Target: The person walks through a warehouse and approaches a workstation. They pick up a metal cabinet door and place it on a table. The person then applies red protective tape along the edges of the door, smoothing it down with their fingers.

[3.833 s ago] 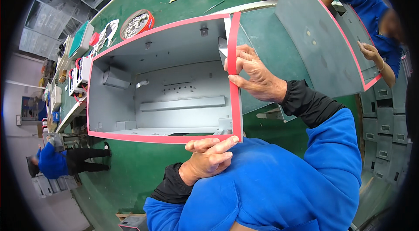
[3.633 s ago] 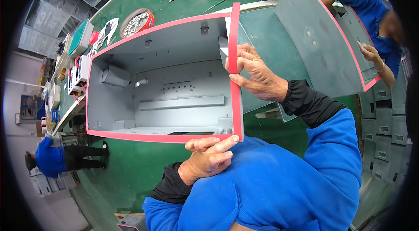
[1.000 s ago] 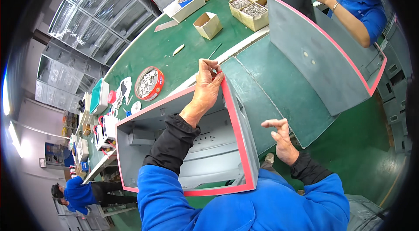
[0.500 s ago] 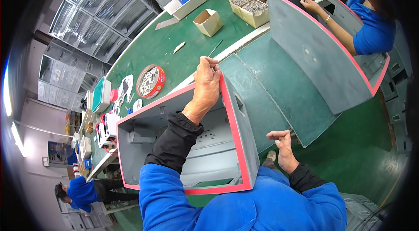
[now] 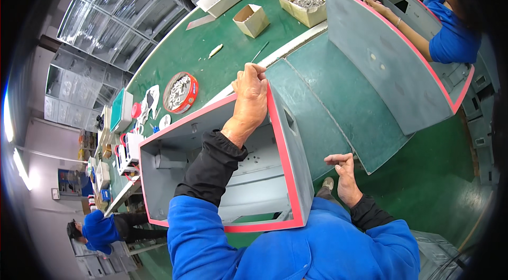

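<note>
A grey metal box (image 5: 302, 166) with a red rim stands tilted in front of me, its open side facing up. My left hand (image 5: 250, 97) is closed over the rim at its far right corner, the fingertips partly hidden. Several small dark bits (image 5: 253, 157) lie on the box's inner wall. To the right of the box, my right hand (image 5: 346, 180) hovers with its fingers held out and nothing in it. A thin dark rod (image 5: 260, 51) lies on the table just beyond my left hand.
The green table (image 5: 211, 76) carries a round red tin (image 5: 181, 93) of small metal parts, an open carton (image 5: 252, 20) and boxes of fasteners (image 5: 302, 7). At right a co-worker's hands (image 5: 378, 7) are at another red-rimmed grey housing (image 5: 370, 68). Another person (image 5: 103, 232) bends at far left.
The box and my left hand on its corner have shifted very slightly up and left in the picture. My right hand is nearly where it was.
</note>
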A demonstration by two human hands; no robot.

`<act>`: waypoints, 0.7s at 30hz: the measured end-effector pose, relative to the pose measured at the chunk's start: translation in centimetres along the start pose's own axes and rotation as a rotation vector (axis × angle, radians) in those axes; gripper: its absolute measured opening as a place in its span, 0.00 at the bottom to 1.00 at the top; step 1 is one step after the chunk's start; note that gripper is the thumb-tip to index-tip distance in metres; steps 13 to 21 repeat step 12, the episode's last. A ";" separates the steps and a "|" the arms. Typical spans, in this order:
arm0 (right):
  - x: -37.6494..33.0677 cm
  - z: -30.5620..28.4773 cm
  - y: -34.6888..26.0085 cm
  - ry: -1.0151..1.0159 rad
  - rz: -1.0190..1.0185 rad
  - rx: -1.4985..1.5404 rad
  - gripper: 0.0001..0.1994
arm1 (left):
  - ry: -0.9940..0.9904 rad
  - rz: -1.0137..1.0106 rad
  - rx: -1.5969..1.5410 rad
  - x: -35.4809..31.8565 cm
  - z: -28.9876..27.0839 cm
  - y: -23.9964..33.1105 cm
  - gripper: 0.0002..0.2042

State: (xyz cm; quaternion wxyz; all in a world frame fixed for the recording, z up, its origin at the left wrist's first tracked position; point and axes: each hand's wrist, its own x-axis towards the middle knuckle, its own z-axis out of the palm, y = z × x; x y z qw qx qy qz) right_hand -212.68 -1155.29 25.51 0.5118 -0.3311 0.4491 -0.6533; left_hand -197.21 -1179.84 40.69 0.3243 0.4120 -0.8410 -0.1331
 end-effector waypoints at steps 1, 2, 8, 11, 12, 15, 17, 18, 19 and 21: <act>0.0 0.0 -0.2 0.002 -0.004 -0.003 0.11 | 0.038 0.037 0.061 0.0 0.0 0.2 0.13; 0.0 0.0 -0.5 0.004 -0.007 -0.007 0.11 | 0.076 0.073 0.122 0.0 0.1 0.4 0.12; 2.6 1.0 -2.5 -0.190 -0.203 -0.130 0.11 | -0.250 -0.203 0.000 2.0 -2.0 0.0 0.09; 5.8 2.7 -5.2 -0.329 -0.405 -0.130 0.11 | -0.291 -0.230 -0.025 2.7 -1.4 -0.4 0.09; 6.9 3.4 -6.0 -0.379 -0.467 -0.134 0.12 | -0.306 -0.236 -0.042 2.8 -1.4 -0.6 0.09; 6.9 3.4 -6.0 -0.379 -0.467 -0.134 0.12 | -0.306 -0.236 -0.042 2.8 -1.4 -0.6 0.09; 6.9 3.4 -6.0 -0.379 -0.467 -0.134 0.12 | -0.306 -0.236 -0.042 2.8 -1.4 -0.6 0.09; 6.9 3.4 -6.0 -0.379 -0.467 -0.134 0.12 | -0.306 -0.236 -0.042 2.8 -1.4 -0.6 0.09; 6.9 3.4 -6.0 -0.379 -0.467 -0.134 0.12 | -0.306 -0.236 -0.042 2.8 -1.4 -0.6 0.09; 6.9 3.4 -6.0 -0.379 -0.467 -0.134 0.12 | -0.306 -0.236 -0.042 2.8 -1.4 -0.6 0.09</act>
